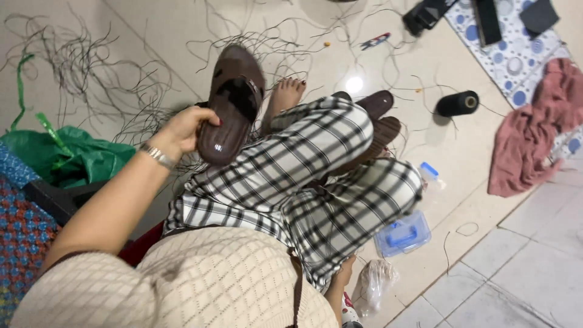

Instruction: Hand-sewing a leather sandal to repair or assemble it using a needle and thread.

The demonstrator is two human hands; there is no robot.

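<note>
I see my left hand (185,127) raised in the centre-left of the frame, its fingers clenched round the heel end of a brown sandal (232,103). The sandal tilts up and away from the grip, sole facing me, toe pointing toward the upper middle of the frame, so the bulk of the shoe lies beyond and above the fingers. A silver bracelet (158,155) sits on that wrist. My right hand (343,276) is low at the bottom centre, mostly hidden behind the checked trousers (303,176); I cannot tell whether it is closed or loose.

Two more brown sandals (379,118) lie stacked just right of the knee, in the middle of the frame. A black thread spool (456,103) rests on the floor in the upper right, near a pink cloth (534,133). A small blue plastic box (402,234) sits at lower centre-right. Loose black threads (91,67) are strewn across the upper left, above a green bag (73,155).
</note>
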